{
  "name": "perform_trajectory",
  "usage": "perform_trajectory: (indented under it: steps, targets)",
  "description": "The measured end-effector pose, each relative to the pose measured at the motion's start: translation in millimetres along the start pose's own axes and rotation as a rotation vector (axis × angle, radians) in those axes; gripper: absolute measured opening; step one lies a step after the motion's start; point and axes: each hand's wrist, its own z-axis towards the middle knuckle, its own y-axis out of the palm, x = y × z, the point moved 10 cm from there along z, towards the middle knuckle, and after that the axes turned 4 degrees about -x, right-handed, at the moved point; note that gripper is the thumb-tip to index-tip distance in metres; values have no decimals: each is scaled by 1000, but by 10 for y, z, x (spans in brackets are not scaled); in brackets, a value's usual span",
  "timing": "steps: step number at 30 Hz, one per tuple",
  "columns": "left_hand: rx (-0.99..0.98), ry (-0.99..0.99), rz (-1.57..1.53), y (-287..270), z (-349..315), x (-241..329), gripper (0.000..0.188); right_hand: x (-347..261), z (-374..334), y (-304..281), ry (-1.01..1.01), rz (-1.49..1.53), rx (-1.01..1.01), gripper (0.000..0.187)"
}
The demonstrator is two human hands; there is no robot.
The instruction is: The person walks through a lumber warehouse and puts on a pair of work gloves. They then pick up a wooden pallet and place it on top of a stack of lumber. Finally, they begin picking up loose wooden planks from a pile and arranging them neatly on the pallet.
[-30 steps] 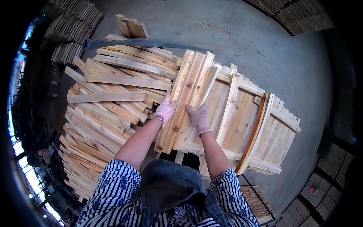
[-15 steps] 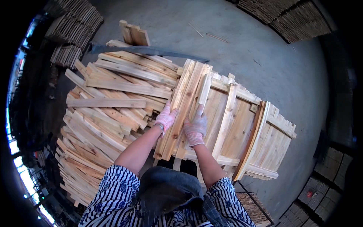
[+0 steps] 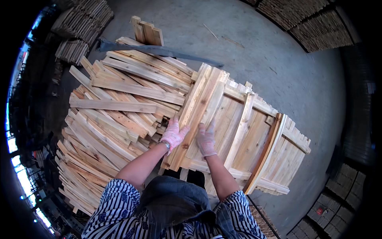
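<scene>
Several long wooden boards [image 3: 203, 109] lie side by side across the left end of a slatted wooden panel [image 3: 250, 137]. My left hand [image 3: 174, 133], in a pinkish knit glove, lies against the boards' left edge with its thumb spread over them. Along their right edge rests my right hand [image 3: 206, 139], gloved too, its fingers stretched out and slightly blurred. Neither hand is wrapped round a board. Across the panel to the right run a pale batten [image 3: 240, 129] and a thicker, darker-edged batten [image 3: 266, 153].
A large loose heap of planks [image 3: 115, 107] spreads on the left. Behind it lie a dark strip [image 3: 159, 50] and a short upright wooden piece [image 3: 147, 32]. Stacks of wood stand at far left [image 3: 81, 20], far right [image 3: 294, 12] and lower right [image 3: 338, 199] on the grey floor.
The narrow board by my right hand, standing on edge before, now lies flatter against the others. My right hand's fingers have loosened from it. The view has shifted slightly.
</scene>
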Motion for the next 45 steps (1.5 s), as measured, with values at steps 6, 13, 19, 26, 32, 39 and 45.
perform_trajectory:
  steps: [6, 13, 19, 26, 32, 39, 45]
  targets:
    - [-141, -60, -100, -154, 77, -11, 83, -132, 39, 131, 9, 174, -32, 76]
    - [-133, -93, -148, -211, 128, -93, 77, -178, 6, 215, 39, 202, 8, 82]
    - [-134, -120, -121, -268, 24, 96, 68, -151, -71, 195, 161, 178, -21, 86]
    - [17, -7, -198, -217, 211, -98, 49, -103, 4, 234, 44, 102, 29, 91]
    - [130, -48, -102, -298, -86, 165, 77, -251, -41, -735, 205, -368, -13, 94]
    - [83, -14, 661, 130, -248, 994, 111, 609, -153, -1825, 385, -491, 128, 90]
    - [-10, -136, 720, 197, -188, 861, 121, 577, -410, -2358, 289, -411, 187, 83]
